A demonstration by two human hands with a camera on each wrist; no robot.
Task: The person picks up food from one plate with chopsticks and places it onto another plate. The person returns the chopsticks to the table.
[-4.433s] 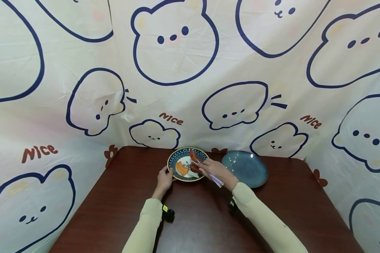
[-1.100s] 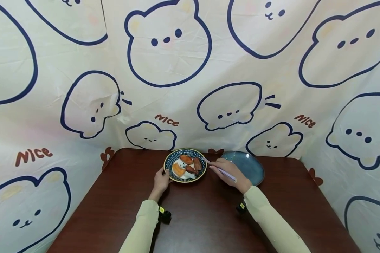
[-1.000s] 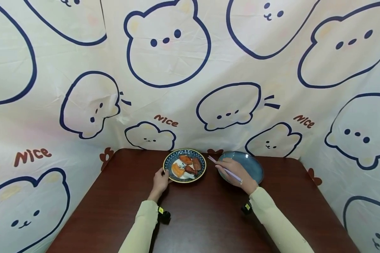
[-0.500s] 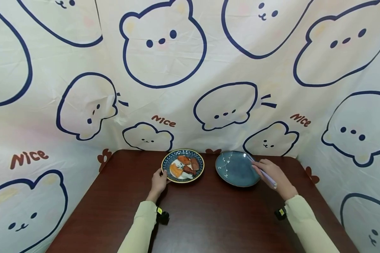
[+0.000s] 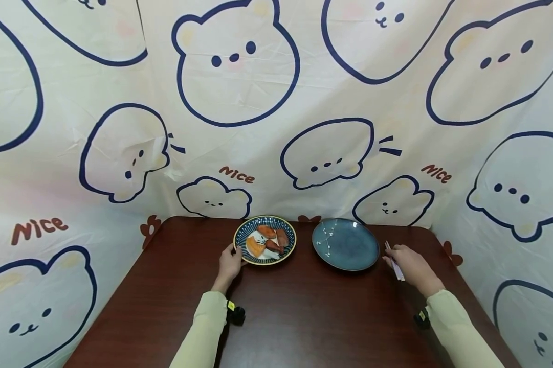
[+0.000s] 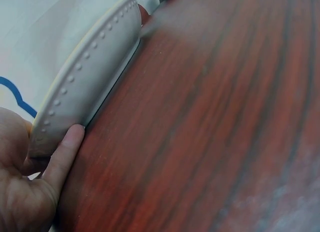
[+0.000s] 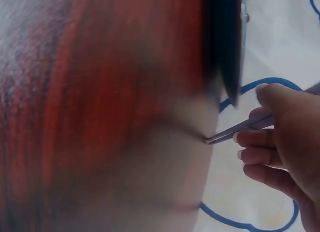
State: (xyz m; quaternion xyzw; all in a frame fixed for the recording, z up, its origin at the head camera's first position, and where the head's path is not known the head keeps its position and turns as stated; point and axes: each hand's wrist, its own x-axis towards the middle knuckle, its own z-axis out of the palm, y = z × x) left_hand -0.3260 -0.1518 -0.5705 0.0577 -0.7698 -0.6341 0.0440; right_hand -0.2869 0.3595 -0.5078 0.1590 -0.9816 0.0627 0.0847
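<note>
My left hand (image 5: 230,261) holds the left rim of a round plate (image 5: 240,236) with a blue striped pattern and a yellow edge. On it lie an orange wedge-shaped piece (image 5: 255,247) and several reddish-brown food pieces (image 5: 266,231). The left wrist view shows the plate's white outer side (image 6: 95,66), with a finger (image 6: 62,157) against its base. Light purple chopsticks (image 5: 397,269) are gripped in my right hand (image 5: 413,267), just right of a blue oval plate (image 5: 352,248). In the right wrist view, the chopsticks (image 7: 240,128) have nothing between their tips.
Both plates rest toward the back of a dark brown wooden table (image 5: 313,317). A pale cloth (image 5: 239,153) printed with bear outlines hangs behind the table and on both sides. A dark camera (image 5: 236,315) is strapped to the left wrist.
My right hand has moved right with the chopsticks, from the food plate across the blue plate to its far side. The left hand has stayed at the patterned plate's rim.
</note>
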